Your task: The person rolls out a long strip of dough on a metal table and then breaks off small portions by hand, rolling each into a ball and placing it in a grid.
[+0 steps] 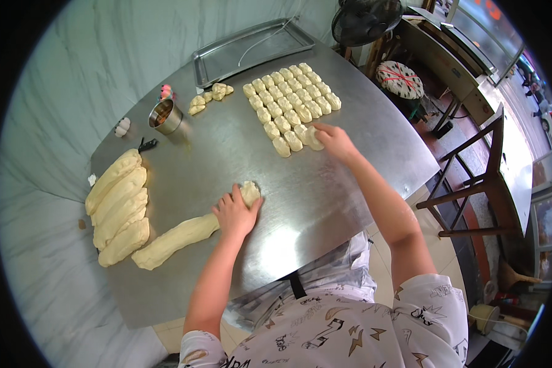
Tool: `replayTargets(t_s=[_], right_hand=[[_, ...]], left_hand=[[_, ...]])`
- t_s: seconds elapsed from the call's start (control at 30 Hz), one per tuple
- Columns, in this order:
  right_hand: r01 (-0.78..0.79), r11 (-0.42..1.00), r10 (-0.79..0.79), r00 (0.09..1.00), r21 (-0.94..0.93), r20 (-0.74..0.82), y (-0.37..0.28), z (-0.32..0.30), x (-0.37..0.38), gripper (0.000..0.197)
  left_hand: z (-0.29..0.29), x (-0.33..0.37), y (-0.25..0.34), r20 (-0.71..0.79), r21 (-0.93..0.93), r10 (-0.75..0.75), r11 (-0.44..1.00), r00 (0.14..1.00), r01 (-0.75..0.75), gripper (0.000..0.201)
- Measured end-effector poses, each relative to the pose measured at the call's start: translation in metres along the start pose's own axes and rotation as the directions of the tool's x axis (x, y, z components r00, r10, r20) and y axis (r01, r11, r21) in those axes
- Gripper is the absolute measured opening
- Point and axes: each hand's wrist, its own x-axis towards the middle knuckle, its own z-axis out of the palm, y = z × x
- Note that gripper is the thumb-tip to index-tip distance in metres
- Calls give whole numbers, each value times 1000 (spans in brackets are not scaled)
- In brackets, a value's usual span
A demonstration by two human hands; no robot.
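A long roll of pale dough (178,241) lies slantwise on the metal table in front of me. My left hand (236,211) is closed over it close to its right end, and the dough's tip pokes out beyond the fingers. Farther right, my right hand (335,142) pinches a small dough piece (313,139) at the end of the nearest row. That piece touches the table beside a block of cut dough pieces (285,101), set out in tight rows. Several thick dough logs (118,205) lie side by side at the left.
A metal tray (251,50) rests at the far edge of the steel table (374,147). Beyond the dough logs stand a metal pot (165,116) and a few dough scraps (210,98). A black fan (367,21) and a wooden stool (484,178) are off to the right.
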Motion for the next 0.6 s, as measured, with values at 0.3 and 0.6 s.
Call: replayTargets(t_s=[0.3,0.6], right_hand=[[-274,938,244,957,-210,-160,32,41,65,45],[-7,1000,7,986,0,167,-79,132,-51,47]], left_hand=[[19,21,-22,-21,87,158,984,987,-156,71],[-9,46,-4,93,-321,148,940,985,-111,70]])
